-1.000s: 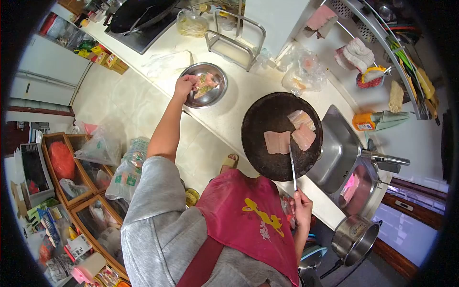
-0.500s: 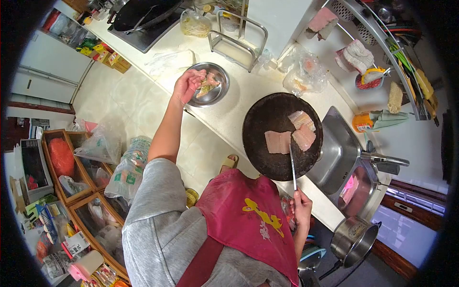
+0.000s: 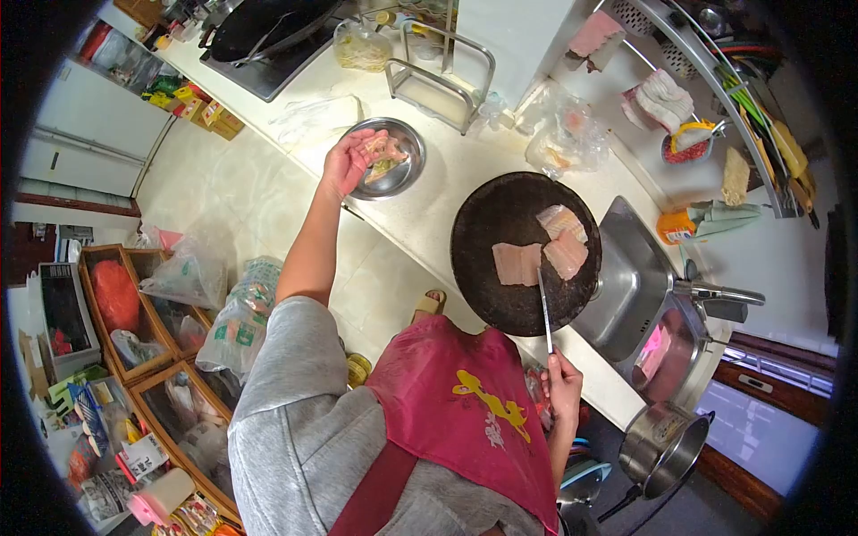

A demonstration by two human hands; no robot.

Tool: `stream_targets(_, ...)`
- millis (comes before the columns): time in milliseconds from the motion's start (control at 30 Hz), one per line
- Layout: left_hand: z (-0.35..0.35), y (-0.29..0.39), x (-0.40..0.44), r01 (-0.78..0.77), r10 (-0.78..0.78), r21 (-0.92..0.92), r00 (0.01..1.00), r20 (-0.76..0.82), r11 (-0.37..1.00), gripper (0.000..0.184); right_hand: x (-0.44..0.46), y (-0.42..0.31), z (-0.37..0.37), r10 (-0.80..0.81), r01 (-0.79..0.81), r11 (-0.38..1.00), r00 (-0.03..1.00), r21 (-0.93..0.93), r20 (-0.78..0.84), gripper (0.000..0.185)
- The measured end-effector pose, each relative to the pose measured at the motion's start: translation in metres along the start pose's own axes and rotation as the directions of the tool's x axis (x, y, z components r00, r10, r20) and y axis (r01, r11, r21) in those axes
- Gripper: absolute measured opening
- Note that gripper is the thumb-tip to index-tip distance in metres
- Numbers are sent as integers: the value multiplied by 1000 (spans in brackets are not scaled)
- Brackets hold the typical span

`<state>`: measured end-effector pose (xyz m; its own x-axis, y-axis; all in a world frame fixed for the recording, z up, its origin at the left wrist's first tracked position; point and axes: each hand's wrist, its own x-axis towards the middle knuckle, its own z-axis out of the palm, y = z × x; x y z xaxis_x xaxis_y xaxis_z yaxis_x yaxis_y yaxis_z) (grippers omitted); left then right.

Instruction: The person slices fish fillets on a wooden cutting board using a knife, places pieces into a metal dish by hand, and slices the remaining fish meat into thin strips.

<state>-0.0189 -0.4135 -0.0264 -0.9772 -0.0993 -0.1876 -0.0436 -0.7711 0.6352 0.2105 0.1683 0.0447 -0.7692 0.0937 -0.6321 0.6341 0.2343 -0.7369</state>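
- Three pale pink pieces of meat lie on your round dark board: one sits to one side of the blade, and two touch each other on the other side.
- Your knife has its tip at the inner edge of the single piece. Your right hand is closed round its handle.
- Your left hand is over the rim of the steel bowl, palm partly up, fingers loosely bent beside the scraps. You may be gripping some; I cannot tell.
- The board and bowl stand apart on the surface, with the sink just beside the board.
- The step in hand looks like handling scraps at the bowl, with cutting paused. Any next move calls for a steady blade and left fingers clear of its edge.
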Motion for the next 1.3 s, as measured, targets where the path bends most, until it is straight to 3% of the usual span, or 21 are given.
stream_targets(67, 7, -2, -3, 20, -20, -30, 1000, 8, 999, 27, -1, -2, 0, -5, 5, 1000, 1000, 5, 7, 43)
stream_targets(133, 11, -6, -3, -77, 101, 285, 992, -70, 956, 29, 1, -1, 0, -12, 12, 1000, 1000, 3, 9, 43)
stream_targets(167, 13, -7, -4, -74, 97, 284, 993, -67, 956, 29, 0, 0, 0, -18, 18, 1000, 1000, 0, 9, 43)
stream_targets(233, 24, -12, -7, 17, 19, 515, 998, -65, 857, 30, 0, -5, 2, -7, 7, 1000, 1000, -7, -1, 43)
stream_targets(300, 41, -28, -10, 126, -105, 585, 992, -70, 801, 23, -3, -4, 0, -4, 1, 999, 998, -52, -59, 40)
stream_targets(333, 40, -41, -10, 10, -103, 779, 992, 70, 627, 17, -4, 1, -2, 17, -19, 999, 998, -42, -62, 38)
stream_targets(367, 43, -58, -8, 10, -129, 775, 987, 92, 631, 17, -6, 3, -5, 33, -35, 999, 997, -30, -63, 36)
stream_targets(433, 78, -82, -29, 127, -402, 851, 910, 106, 511, 16, -17, -6, -10, 8, -10, 999, 999, -43, -51, 35)
stream_targets(533, 126, -121, -45, 97, -593, 913, 786, 174, 396, 16, -24, -24, -5, -51, 56, 994, 997, -92, 60, 34)
stream_targets(600, 135, -148, -44, 127, -686, 915, 703, 189, 383, 16, -16, -27, -3, -22, 60, 972, 986, -226, 163, 35)
stream_targets(767, 136, -200, -30, 94, -770, 952, 613, 175, 291, 21, 5, -15, 8, -25, 43, 988, 992, -149, 126, 41)
stream_targets(800, 115, -219, -24, -293, -601, 926, 705, 377, 238, 23, 7, -19, 7, -14, 28, 991, 994, -132, 108, 41)
stream_targets(833, 112, -224, -24, -623, -430, 777, 679, 595, 92, 24, 8, -20, 7, -1, 11, 993, 996, -115, 91, 42)
stream_targets(867, 108, -228, -25, -619, -435, 780, 680, 590, 90, 24, 9, -17, 8, 4, 6, 994, 996, -112, 94, 42)
stream_targets(933, 126, -220, -37, -583, -124, 811, 803, 583, 39, 27, 9, -10, 11, -75, 85, 987, 994, -136, 78, 43)
stream_targets(967, 133, -215, -46, -573, -134, 819, 809, 572, 36, 27, 7, -7, 14, -63, 74, 989, 994, -132, 86, 43)
stream_targets(1033, 141, -209, -60, -231, -121, 963, 961, 248, 136, 26, 3, -12, 20, 6, -8, 1000, 998, 23, 65, 43)
stream_targets(1067, 132, -214, -67, -220, -128, 967, 963, 236, 129, 26, 1, -15, 20, 56, -58, 998, 993, 19, 100, 42)
stream_targets(1133, 117, -227, -78, -117, 34, 954, 993, 112, 277, 22, -2, -20, 28, 41, -45, 998, 994, 37, 104, 41)
stream_targets(1233, 121, -233, -96, -184, 151, 977, 974, 166, 110, 15, -4, -37, 42, 32, -39, 998, 991, 53, 128, 40)
stream_targets(1300, 132, -231, -97, -253, 160, 959, 960, 231, 129, 13, 1, -42, 52, 40, -49, 997, 987, 53, 155, 40)
